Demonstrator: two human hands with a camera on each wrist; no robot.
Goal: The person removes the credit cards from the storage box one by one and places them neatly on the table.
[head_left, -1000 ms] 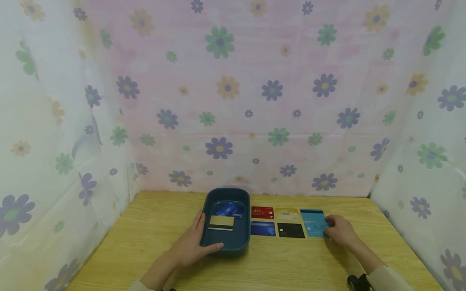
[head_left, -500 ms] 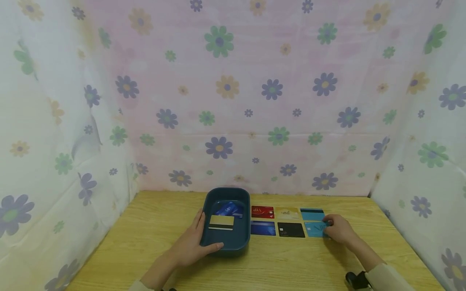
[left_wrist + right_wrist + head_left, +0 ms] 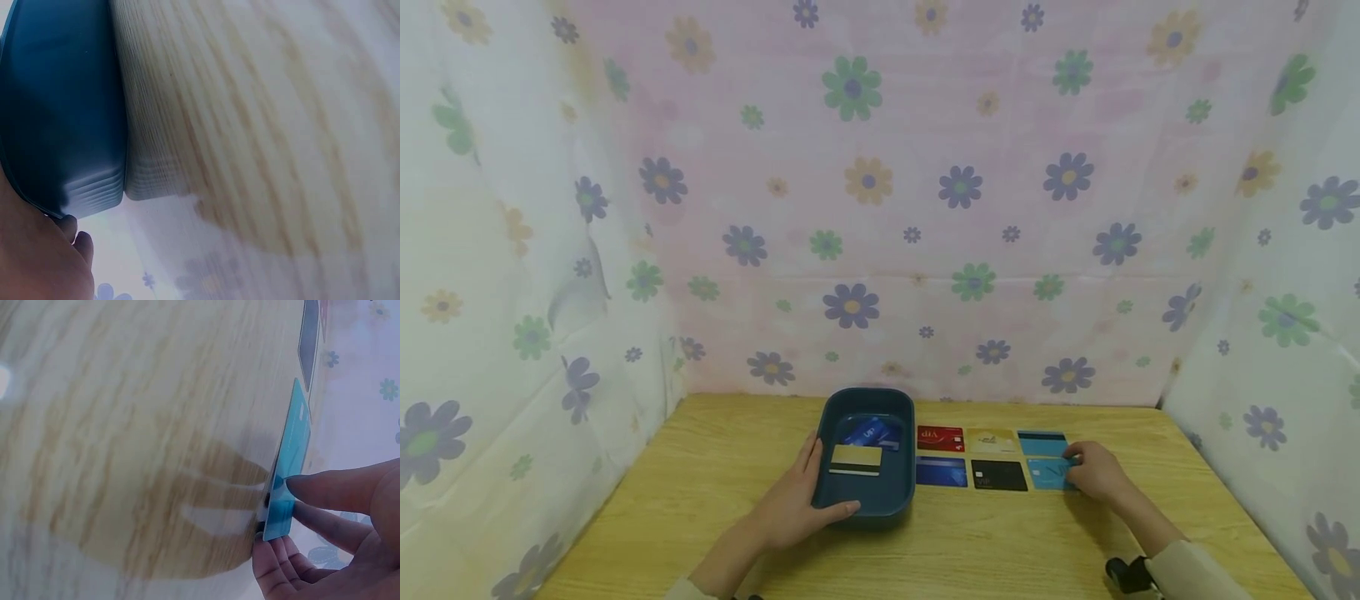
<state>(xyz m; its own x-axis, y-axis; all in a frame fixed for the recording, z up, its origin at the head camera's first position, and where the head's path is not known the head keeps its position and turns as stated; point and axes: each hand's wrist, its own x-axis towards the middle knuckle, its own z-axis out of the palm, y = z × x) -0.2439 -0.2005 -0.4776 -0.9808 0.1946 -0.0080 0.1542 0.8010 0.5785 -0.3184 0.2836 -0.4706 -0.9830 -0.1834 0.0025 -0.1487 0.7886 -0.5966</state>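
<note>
My left hand (image 3: pixel 793 500) rests against the dark teal tray (image 3: pixel 895 496), its fingers fairly straight along the left side and its thumb on the near rim. Inside the tray lie a gold card (image 3: pixel 856 460) with a dark stripe and overlapping blue cards (image 3: pixel 871 433). My right hand (image 3: pixel 1099 471) pinches the right edge of a light-blue card (image 3: pixel 1047 472) in the front row. In the right wrist view the thumb lies on that light-blue card's (image 3: pixel 294 444) face and fingertips are at its edge; how far it is lifted I cannot tell.
Beside the tray, cards lie in two rows: red (image 3: pixel 940 438), gold (image 3: pixel 992 440) and striped light-blue (image 3: pixel 1042 446) behind, blue (image 3: pixel 942 472) and black (image 3: pixel 999 475) in front. Flowered cloth (image 3: pixel 910 208) surrounds the wooden table (image 3: pixel 985 542) at the back and sides.
My right wrist and sleeve have shifted slightly left, while the fingers stay at the light-blue card's edge. The left hand and the tray keep their places.
</note>
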